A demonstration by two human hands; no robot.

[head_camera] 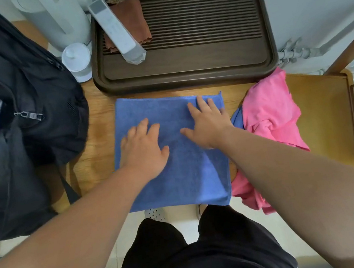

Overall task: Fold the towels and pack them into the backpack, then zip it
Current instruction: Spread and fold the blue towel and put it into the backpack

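Blue towel (174,157) lies folded flat; left hand (143,148) and right hand (206,125) press it, fingers (201,103) spread.

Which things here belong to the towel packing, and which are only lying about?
For the job: blue towel, pink towel, backpack.
Lying about: dark tray, brown cloth, white box, white cup.

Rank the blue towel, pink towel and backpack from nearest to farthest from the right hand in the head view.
1. Blue towel: directly under the right hand, which lies flat on it.
2. Pink towel: just to that hand's right, crumpled.
3. Backpack: far left, beyond the left hand.
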